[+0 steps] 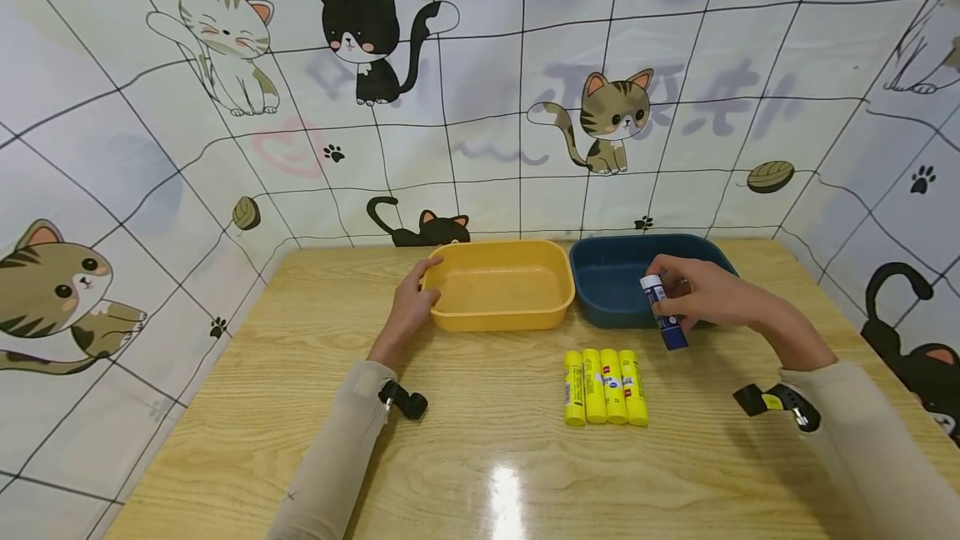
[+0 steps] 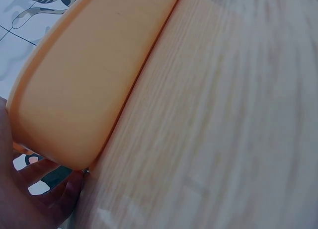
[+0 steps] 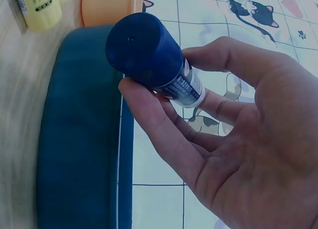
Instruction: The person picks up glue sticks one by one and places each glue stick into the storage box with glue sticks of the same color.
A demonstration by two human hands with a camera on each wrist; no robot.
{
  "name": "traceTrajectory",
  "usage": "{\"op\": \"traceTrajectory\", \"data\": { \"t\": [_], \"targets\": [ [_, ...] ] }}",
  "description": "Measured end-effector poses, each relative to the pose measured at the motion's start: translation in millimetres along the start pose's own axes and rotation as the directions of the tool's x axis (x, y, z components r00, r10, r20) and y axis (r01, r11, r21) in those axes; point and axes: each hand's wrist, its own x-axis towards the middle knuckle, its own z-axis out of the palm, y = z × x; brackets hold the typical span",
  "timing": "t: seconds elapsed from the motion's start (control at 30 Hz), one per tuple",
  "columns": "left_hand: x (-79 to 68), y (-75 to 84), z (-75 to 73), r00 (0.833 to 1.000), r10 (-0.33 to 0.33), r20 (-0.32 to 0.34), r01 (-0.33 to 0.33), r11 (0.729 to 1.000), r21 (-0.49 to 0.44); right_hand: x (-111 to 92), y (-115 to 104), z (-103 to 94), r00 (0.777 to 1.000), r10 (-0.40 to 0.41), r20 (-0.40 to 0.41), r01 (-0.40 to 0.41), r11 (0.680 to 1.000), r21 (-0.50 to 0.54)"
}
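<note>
My right hand pinches a blue glue stick between thumb and fingers. The stick is tilted in front of the dark blue bin, its white end up and its dark blue end down. In the right wrist view, that ridged blue end faces the camera, above the bin's rim. At the left end of the yellow bin, my left hand grips the rim. The left wrist view has the fingers curled against the bin's end wall.
Several yellow glue sticks lie side by side on the wooden table, in front of the bins. Both bins stand close together at the back, near the cat-patterned wall covering. Black bands circle both sleeves.
</note>
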Motion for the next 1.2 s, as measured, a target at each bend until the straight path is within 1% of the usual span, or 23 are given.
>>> {"op": "traceTrajectory", "data": {
  "t": [0.27,0.37,0.5,0.63,0.73,0.83,1.03,1.2],
  "targets": [
    [1.3,0.4,-0.8,1.0,-0.004,-0.003,0.004,1.0,-0.003,17.0,1.9,-15.9,1.0,0.025,-0.017,-0.025,1.0,-0.013],
    [1.3,-0.2,-1.6,1.0,-0.006,-0.003,0.006,1.0,0.004,24.5,6.9,-20.1,0.999,0.027,-0.023,-0.028,0.999,-0.034],
    [1.6,-1.8,-1.8,1.0,-0.006,-0.007,0.006,1.0,0.009,36.1,13.8,-24.9,0.999,0.038,-0.01,-0.038,0.998,-0.042],
    [1.7,-2.1,-1.5,1.0,-0.005,-0.012,0.005,1.0,0.003,48.3,18.3,-30.7,0.998,0.06,0.009,-0.06,0.998,-0.008],
    [2.0,-1.5,-1.0,1.0,-0.002,-0.012,0.002,1.0,0.003,55.6,21.1,-35.6,0.997,0.074,0.008,-0.074,0.997,0.029],
    [2.8,-0.3,-0.7,1.0,0.002,-0.012,-0.002,1.0,0.003,61.9,23.7,-40.2,0.997,0.075,0.01,-0.075,0.997,0.035],
    [3.9,0.2,-0.4,1.0,0.009,-0.018,-0.009,1.0,-0.002,73.1,27.7,-42.9,0.993,0.118,0.033,-0.118,0.993,0.016],
    [2.8,-2.6,0.6,1.0,0.002,-0.009,-0.002,1.0,-0.001,82.9,37.3,-42.6,0.987,0.154,0.046,-0.155,0.988,0.011]
  ]
}}
